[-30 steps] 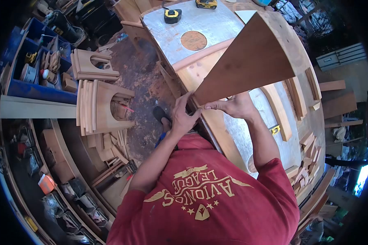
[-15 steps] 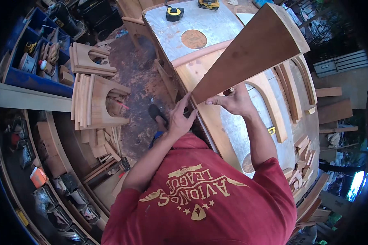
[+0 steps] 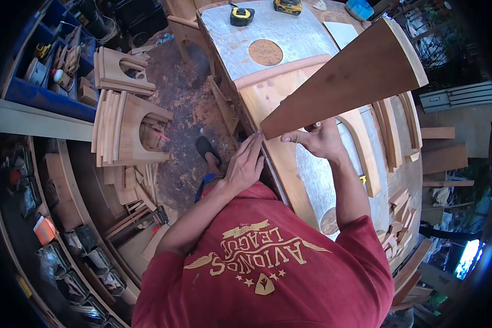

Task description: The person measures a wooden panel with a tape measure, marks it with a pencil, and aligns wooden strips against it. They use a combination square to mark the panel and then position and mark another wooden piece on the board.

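Observation:
A wide brown wooden board, narrower at its near end, rises at a slant over the workbench. Its narrow end meets a pale wooden frame piece at the bench edge. My left hand has its fingers stretched out, with the fingertips right at the board's near corner. Beside the board's right face is my right hand, thumb stretched toward the narrow end and the other fingers curled. A small round-ended wooden stick shows in those fingers; most of it is hidden.
A tape measure and a yellow-black tool lie at the bench's far end. Curved wooden pieces and offcuts are at right. Stacked cut panels stand left, beside a blue shelf. Sawdust covers the floor.
The view has shifted slightly, and the board appears a little lower and farther right. My left fingers have come closer together at its corner. My right hand keeps nearly the same pose.

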A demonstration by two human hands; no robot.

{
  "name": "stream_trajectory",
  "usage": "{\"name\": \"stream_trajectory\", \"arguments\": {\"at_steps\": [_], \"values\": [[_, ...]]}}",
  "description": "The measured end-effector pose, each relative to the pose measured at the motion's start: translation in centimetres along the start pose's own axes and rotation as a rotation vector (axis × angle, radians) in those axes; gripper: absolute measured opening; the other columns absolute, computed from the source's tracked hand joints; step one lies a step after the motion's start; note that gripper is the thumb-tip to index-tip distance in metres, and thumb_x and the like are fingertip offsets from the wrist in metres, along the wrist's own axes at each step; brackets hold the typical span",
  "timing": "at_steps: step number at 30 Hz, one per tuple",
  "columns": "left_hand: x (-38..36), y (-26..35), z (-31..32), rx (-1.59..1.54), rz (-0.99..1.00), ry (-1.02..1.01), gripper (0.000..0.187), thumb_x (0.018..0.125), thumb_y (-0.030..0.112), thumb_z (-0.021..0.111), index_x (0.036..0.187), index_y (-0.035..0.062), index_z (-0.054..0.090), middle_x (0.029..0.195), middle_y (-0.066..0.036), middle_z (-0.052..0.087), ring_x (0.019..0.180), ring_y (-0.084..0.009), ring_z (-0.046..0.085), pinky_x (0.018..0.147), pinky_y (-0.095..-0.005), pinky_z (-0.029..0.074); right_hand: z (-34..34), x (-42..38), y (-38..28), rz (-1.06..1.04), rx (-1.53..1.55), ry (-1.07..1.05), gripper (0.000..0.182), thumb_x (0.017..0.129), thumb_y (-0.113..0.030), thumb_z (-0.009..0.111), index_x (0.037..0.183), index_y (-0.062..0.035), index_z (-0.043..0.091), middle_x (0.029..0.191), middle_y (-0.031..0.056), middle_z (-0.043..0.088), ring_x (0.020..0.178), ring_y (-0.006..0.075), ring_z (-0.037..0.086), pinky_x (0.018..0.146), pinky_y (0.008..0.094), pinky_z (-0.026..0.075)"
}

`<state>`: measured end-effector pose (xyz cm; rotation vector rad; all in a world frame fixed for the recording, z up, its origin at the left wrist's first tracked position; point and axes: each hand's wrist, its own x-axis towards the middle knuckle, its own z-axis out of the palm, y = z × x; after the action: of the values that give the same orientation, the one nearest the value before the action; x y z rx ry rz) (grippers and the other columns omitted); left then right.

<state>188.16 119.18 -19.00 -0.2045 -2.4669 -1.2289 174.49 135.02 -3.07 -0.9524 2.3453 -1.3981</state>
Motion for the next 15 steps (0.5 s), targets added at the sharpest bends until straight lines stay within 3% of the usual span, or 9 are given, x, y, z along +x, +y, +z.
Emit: {"name": "stream_trajectory", "arguments": {"at_steps": [1,4,7,15], "values": [[0.1,0.0,-0.1,0.008,0.0,-0.009,0.064,0.085,0.002,0.064,0.143,-0.0123,0.04,0.142,-0.03,0.051,0.131,-0.0434,0.051,0.108,-0.0461,0.046,0.2,0.0,0.5,-0.023,0.004,0.006,0.062,0.067,-0.019,0.096,0.121,-0.0084,0.068,0.11,-0.0017,0.07,0.097,0.0104,0.064,0.071,0.0276,0.053],[0.0,0.0,0.0,0.009,-0.021,-0.02,0.063,0.085,0.002,0.064,0.142,-0.0123,0.041,0.143,-0.029,0.05,0.132,-0.0438,0.05,0.109,-0.046,0.046,0.3,0.0,0.9,-0.107,-0.035,0.002,0.063,0.066,-0.018,0.096,0.121,-0.0084,0.067,0.112,-0.0016,0.069,0.099,0.0109,0.064,0.074,0.0288,0.053],[-0.1,0.0,-0.1,0.027,-0.011,-0.024,0.063,0.085,0.002,0.064,0.142,-0.0132,0.041,0.143,-0.03,0.05,0.132,-0.044,0.05,0.109,-0.046,0.046,0.0,-0.1,-0.4,0.108,-0.038,-0.045,0.063,0.066,-0.016,0.096,0.122,-0.0082,0.067,0.118,-0.0008,0.069,0.103,0.0121,0.064,0.077,0.0299,0.054],[-0.3,-0.2,0.2,0.013,-0.002,-0.022,0.061,0.085,0.001,0.062,0.14,-0.0151,0.041,0.143,-0.033,0.048,0.131,-0.045,0.051,0.11,-0.0464,0.045,0.1,-0.1,-0.2,0.128,-0.029,-0.07,0.063,0.068,-0.013,0.094,0.124,-0.007,0.065,0.124,0.0014,0.069,0.104,0.0133,0.065,0.082,0.0327,0.056]]}}
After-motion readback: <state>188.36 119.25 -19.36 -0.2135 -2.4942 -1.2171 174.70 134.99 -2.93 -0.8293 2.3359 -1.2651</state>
